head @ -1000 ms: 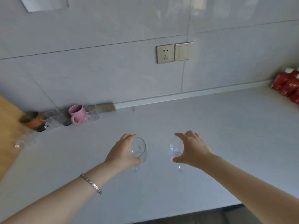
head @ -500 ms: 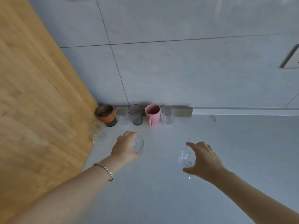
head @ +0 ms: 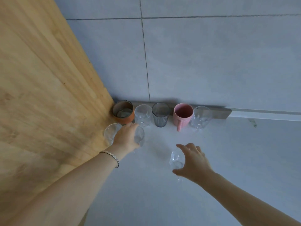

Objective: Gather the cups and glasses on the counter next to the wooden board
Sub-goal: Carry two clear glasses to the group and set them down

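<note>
My left hand [head: 126, 138] grips a clear glass [head: 139, 136] close to the wooden board [head: 45, 95], right beside another clear glass [head: 110, 132] that stands at the board's edge. My right hand [head: 193, 162] holds a second clear glass [head: 176, 159] from the side, further right and nearer to me. Along the wall stands a row: an orange-brown cup [head: 123, 111], a clear glass [head: 143, 115], a grey ribbed tumbler [head: 160, 114], a pink mug [head: 182, 115] and another clear glass [head: 201, 117].
The pale counter [head: 228, 152] stretches out to the right and toward me. A tiled wall [head: 211, 62] rises behind the row of cups. The tall wooden board closes off the whole left side.
The view has swung left, bringing the board and the cup row close. Both hands have carried their glasses toward the row; the left one now reaches the glass by the board.
</note>
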The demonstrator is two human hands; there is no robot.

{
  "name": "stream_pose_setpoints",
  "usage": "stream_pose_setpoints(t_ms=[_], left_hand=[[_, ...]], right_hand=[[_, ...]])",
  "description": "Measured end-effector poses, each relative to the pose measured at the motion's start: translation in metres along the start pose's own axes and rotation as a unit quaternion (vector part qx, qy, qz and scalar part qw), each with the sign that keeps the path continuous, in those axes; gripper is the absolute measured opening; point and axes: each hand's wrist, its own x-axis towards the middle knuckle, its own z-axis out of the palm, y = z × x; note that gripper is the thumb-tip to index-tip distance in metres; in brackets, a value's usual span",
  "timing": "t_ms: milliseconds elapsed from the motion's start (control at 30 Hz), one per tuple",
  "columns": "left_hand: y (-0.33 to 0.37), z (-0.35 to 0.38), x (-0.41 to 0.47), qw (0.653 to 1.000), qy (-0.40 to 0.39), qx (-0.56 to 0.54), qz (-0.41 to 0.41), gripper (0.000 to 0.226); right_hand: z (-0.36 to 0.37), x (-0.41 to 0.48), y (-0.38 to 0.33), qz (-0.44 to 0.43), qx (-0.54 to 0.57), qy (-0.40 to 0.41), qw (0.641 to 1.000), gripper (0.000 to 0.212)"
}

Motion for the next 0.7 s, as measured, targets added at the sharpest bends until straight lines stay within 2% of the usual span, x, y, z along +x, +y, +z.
stream_pose_setpoints(t_ms=[333,533,700], left_hand=[[-0.017,0.012,0.014,0.998,0.024,-0.024,0.046,0.075],[-0.021,0.017,0.014,0.997,0.043,-0.025,0.062,0.077],[-0.021,0.018,0.013,0.996,0.044,-0.024,0.071,0.077]], right_hand=[[0.010,0.090,-0.057,0.003,-0.024,0.040,0.999,0.083],[0.017,0.098,-0.070,0.016,0.018,0.026,0.999,0.090],[0.017,0.094,-0.068,0.006,0.001,0.002,1.000,0.089]])
